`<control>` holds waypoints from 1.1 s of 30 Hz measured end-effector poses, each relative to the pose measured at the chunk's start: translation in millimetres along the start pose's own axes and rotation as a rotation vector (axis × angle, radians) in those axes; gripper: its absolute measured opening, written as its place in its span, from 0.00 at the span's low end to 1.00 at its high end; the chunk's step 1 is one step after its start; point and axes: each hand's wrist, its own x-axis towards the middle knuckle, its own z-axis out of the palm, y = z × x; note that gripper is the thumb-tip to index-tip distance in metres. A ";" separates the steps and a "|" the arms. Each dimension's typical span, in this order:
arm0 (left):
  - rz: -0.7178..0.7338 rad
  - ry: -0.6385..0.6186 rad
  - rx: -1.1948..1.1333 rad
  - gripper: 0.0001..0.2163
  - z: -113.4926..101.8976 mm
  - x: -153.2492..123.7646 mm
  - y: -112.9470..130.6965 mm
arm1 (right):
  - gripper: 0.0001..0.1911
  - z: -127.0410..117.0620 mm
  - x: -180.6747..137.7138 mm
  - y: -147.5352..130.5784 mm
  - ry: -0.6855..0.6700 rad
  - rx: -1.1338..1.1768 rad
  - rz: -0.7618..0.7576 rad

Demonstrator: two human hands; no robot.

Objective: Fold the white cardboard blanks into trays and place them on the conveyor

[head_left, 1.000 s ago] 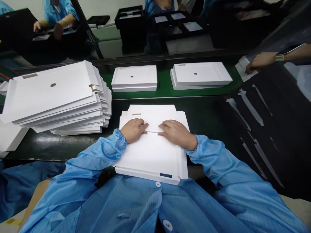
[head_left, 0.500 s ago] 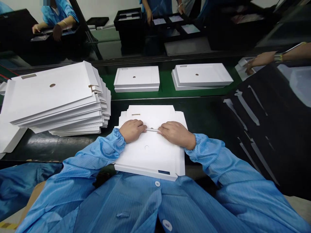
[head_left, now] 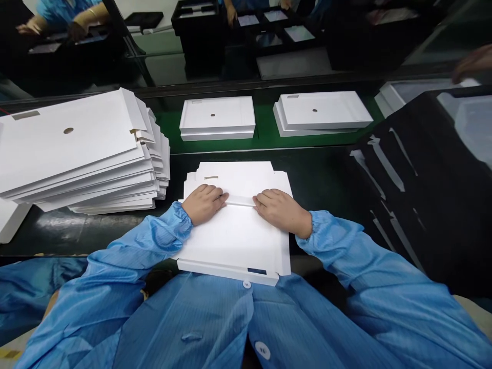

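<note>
L hand and R hand, grips both clamped on the raised fold of the card at the counter's front edge, thumbs hidden! Beyond, two prs of trays, uppers hiding lowers' insides; black bin holds bits too blurry to ID, stack cut off L.

I have a white card sheet lying nearly flat in front of me, its near edge close against my body. A narrow folded strip crosses its middle, and its far corners are notched. I see a thin slit toward the far left and a dark rectangular slot at the near right.
</note>
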 end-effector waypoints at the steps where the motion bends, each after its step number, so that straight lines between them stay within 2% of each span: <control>1: 0.008 0.000 0.007 0.15 0.1 0.9 0.4 | 0.16 1.1 1.2 0.5 0.004 0.015 -0.013; 8: 0.055 0.028 -0.010 0.14 -2.3 9.8 1.9 | 0.16 6.2 2.1 7.8 0.050 0.004 -0.157; 14: 0.103 0.024 0.012 0.14 -6.5 12.7 -2.1 | 0.15 -3.0 3.1 13.3 0.013 -0.002 -0.166; 19: 0.142 0.009 0.050 0.15 -6.7 12.5 -0.8 | 0.19 -18.9 -14.2 24.3 -0.049 -0.089 -0.118; 23: 0.087 0.029 -0.001 0.15 -4.8 10.3 3.3 | 0.15 -25.6 -26.0 19.0 -0.116 -0.130 -0.108; 28: 0.073 0.046 0.015 0.15 -2.6 9.0 5.2 | 0.10 -25.5 -17.5 4.0 -0.201 -0.158 -0.124; 33: 0.070 0.032 0.073 0.16 -1.9 8.9 6.3 | 0.12 -25.2 -8.9 7.5 -0.269 -0.239 -0.211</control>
